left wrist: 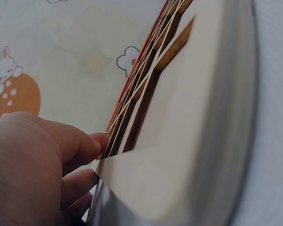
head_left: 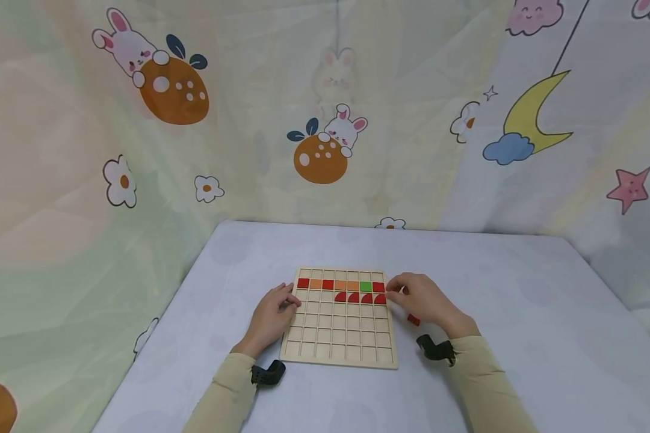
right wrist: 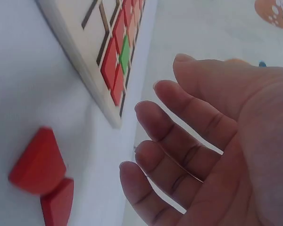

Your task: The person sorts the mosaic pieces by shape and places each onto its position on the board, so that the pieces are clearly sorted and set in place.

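Note:
A wooden grid board [head_left: 338, 356] lies on the table. Its second row from the back holds red, orange and green square tiles, among them a green tile [head_left: 365, 286]. In the row below, several red quarter-round tiles [head_left: 353, 297] fill the right side. My left hand [head_left: 272, 316] grips the board's left edge, its fingertips at the rim in the left wrist view. Just off the right edge hovers my right hand [head_left: 422, 299], fingers loosely bent and holding nothing in the right wrist view. Beneath it, two loose red pieces [right wrist: 37, 165] lie on the table, one rounded.
The white-covered table [head_left: 520, 300] reaches back to a printed cloth backdrop [head_left: 260, 90]. Each wrist wears a black camera mount, on the left [head_left: 268, 373] and on the right [head_left: 435, 349].

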Motion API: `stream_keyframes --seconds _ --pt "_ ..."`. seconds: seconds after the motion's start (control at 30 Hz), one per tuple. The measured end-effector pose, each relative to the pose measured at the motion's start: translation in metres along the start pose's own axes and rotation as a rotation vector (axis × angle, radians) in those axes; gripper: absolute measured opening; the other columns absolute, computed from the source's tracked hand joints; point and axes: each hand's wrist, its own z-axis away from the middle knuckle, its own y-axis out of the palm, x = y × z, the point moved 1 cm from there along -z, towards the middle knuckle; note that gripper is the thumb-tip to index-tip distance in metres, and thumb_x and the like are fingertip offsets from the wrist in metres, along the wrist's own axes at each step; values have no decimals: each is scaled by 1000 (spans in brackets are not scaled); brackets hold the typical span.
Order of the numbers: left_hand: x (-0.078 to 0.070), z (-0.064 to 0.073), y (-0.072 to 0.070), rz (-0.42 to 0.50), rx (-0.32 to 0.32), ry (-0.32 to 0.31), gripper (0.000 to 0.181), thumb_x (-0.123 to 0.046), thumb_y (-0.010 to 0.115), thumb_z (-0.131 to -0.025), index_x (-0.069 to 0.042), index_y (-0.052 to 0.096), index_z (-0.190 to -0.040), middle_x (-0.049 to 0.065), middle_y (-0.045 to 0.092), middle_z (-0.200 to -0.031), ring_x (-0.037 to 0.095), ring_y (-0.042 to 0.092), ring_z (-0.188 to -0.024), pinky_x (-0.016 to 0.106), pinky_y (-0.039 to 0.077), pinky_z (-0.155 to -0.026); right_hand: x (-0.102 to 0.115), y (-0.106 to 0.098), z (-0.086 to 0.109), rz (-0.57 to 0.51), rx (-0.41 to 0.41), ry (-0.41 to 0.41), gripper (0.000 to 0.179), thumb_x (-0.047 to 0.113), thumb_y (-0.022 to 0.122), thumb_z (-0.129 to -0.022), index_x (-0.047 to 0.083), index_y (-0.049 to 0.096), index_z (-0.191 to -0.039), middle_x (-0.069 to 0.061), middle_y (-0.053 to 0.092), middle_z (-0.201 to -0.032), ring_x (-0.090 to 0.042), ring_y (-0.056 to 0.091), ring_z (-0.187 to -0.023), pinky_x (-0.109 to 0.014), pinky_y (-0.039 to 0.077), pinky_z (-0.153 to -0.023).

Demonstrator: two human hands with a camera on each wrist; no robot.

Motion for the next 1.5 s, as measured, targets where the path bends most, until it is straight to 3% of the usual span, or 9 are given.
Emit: stream_keyframes --seconds 0.33,0.67,1.07,1.27,1.5 --pt "-6 -1 -4 -15 8 -7 13 -10 63 -91 -21 69 -85 7 49 -147 28 33 -143 54 23 -116 -26 -13 2 1 -5 91 17 19 71 -89 9 70 -103 -2 64 -90 -19 53 -78 -27 49 -61" --pt "-6 1 -6 0 7 -3 14 -9 63 -91 -20 69 -85 8 50 -146 29 34 -142 55 24 -116 -35 -25 14 -14 119 192 13 15 70 -87 7 68 -98 -2 62 -84 -20 53 -77 -31 48 -64" --pt "-5 2 -4 0 12 -10 13 -10 64 -91 -20 69 -85 7 49 -146 29 33 -143 56 23 -116 -42 -24 20 9 192 186 19 11 78 -79 8 67 -93 -2 56 -77 -19 50 -75 -30 43 -62" --pt "-5 2 -4 -2 12 -7 13 -10 63 -91 -20 69 -85 8 50 -146 29 34 -142 55 23 -116 -43 -20 19 19 170 178 18 11 78 -79 10 67 -93 -1 56 -78 -19 50 -77 -30 45 -62" --pt "-5 2 -3 -7 8 -8 13 -9 64 -91 -20 69 -85 8 50 -146 28 34 -142 54 25 -116 -47 -16 15 32 112 157 19 7 74 -83 10 70 -101 -3 62 -91 -21 53 -84 -33 52 -68"
